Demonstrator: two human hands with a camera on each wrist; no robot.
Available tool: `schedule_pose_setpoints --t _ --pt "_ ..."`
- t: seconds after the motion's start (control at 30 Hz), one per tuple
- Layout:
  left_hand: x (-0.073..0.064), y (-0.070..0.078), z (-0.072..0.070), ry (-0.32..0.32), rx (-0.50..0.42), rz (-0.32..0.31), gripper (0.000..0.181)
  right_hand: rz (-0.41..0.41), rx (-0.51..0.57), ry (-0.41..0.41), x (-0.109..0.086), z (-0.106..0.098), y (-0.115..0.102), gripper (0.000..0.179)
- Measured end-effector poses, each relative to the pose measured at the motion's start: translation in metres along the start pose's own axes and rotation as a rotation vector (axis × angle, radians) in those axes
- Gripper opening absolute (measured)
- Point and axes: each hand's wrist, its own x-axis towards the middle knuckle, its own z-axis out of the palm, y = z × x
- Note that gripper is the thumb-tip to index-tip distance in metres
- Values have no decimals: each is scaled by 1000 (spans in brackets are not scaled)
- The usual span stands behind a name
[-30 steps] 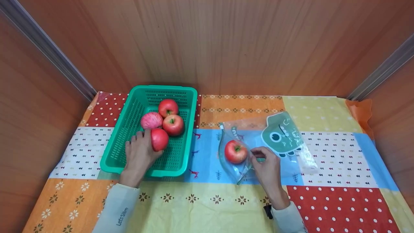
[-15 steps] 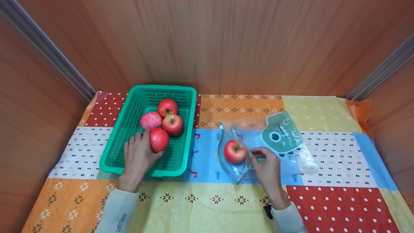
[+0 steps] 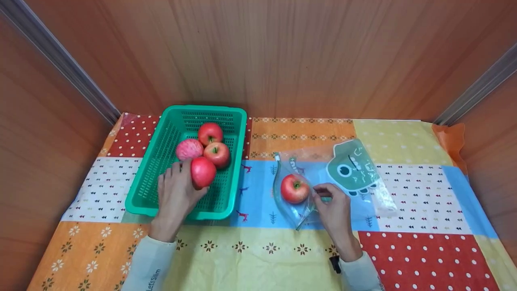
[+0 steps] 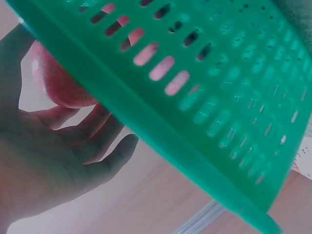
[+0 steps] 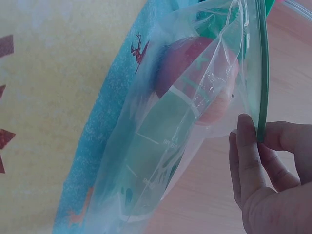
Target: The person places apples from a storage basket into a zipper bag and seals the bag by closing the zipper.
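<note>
My left hand (image 3: 177, 190) grips a red apple (image 3: 203, 172) over the front part of a green plastic basket (image 3: 134, 202). In the left wrist view, the basket's wall hides part of that apple (image 4: 61, 80), and the fingers curl beneath it. Three more apples sit together in the basket, among them a streaked pink one (image 3: 189, 149). To the right, my right hand (image 3: 334, 206) pinches the green-edged mouth of a clear zip bag (image 3: 315, 161) between thumb and fingers. Inside the bag, near its mouth, lies another red apple (image 3: 295, 189), seen through the plastic in the right wrist view.
A patchwork-print cloth (image 3: 258, 258) covers the table. Wooden panels (image 3: 274, 56) rise behind it and at both sides. The bag, printed with a green cartoon face (image 3: 351, 167), lies flat to the right of the basket.
My left hand has shifted slightly right and away from me with the gripped apple, which now sits nearer the other apples. The right hand and bag stay in place.
</note>
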Motion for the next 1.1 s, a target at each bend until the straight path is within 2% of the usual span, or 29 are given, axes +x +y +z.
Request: schedule_pose_setpoints --t 0.23,0.57,0.9,1.1 --pt "-1 12 -3 30 -5 23 87 17 -1 -5 0 0 -2 18" --pt "-4 32 -6 63 -6 59 89 1 -20 2 -1 1 0 17" --pt "-9 51 -1 121 23 140 85 0 -21 14 -1 1 1 16" --pt "-11 62 4 130 28 176 85 7 -13 9 -1 1 0 16"
